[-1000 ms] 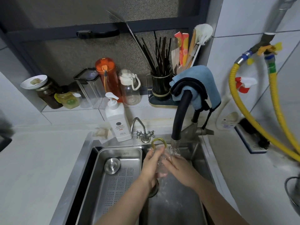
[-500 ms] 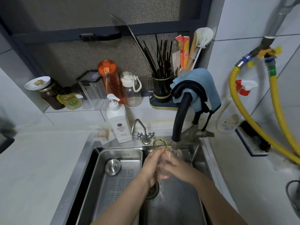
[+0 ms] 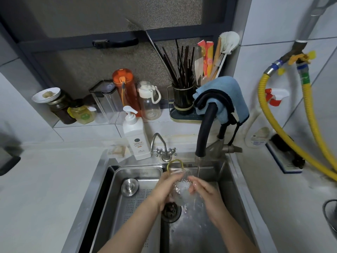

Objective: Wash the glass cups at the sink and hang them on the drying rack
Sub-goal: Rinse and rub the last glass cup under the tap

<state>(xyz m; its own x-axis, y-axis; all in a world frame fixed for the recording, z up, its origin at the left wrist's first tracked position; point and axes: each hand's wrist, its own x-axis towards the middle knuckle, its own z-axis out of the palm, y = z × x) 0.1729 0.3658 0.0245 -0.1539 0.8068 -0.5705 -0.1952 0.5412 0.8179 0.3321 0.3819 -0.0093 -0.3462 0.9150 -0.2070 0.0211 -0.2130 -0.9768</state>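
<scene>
The left hand point(image 3: 165, 189) and right hand point(image 3: 206, 193) reach forward over the sink point(image 3: 235, 190), fingers curled round a glass cup point(image 3: 180, 187) gripped between them above the drain point(image 3: 170, 210). The cup is clear and textured, its yellow loop handle point(image 3: 175, 164) pointing away. Beyond it, a thin stream falls from the black faucet point(image 3: 205, 128).

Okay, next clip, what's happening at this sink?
A person is washing a clear glass cup with a gold handle over the right sink basin. The left hand and right hand both hold the cup, just beside a thin stream from the black faucet. A steel drain tray sits in the left half of the sink. No drying rack is in view, so hanging has not begun.
</scene>
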